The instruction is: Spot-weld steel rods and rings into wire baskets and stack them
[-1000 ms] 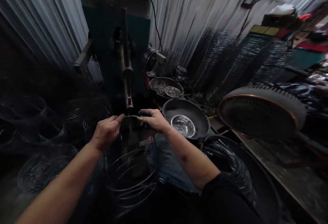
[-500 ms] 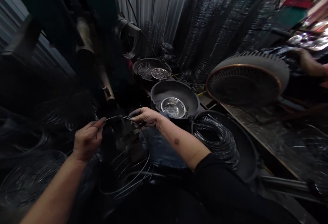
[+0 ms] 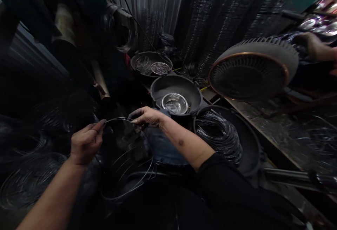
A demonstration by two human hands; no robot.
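Note:
A thin, curved metal wire (image 3: 118,118) arches between my two hands. My left hand (image 3: 86,142) pinches one end of the span between thumb and fingers. At the other end, the thumb and fingertips of my right hand (image 3: 146,116) are closed on the wire. More loops of wire (image 3: 137,185) hang below my right hand, above my dark lap. Beneath the hands, a machine part (image 3: 138,151) is mostly lost in shadow. To the right of my right forearm, a thick coil of wire (image 3: 219,135) lies in a large black pan.
A black pan (image 3: 193,91) holds a shiny metal bowl (image 3: 174,103); another pan (image 3: 137,58) stands behind it. A round fan (image 3: 252,70) is at right, near another person's arm (image 3: 317,49). Wire coils (image 3: 28,179) lie at left. A dark machine column (image 3: 64,23) rises at upper left.
The view has shifted slightly, so the pans, bowl and fan appear higher and a little further left. Both hands keep their hold on the wire, with little movement between them.

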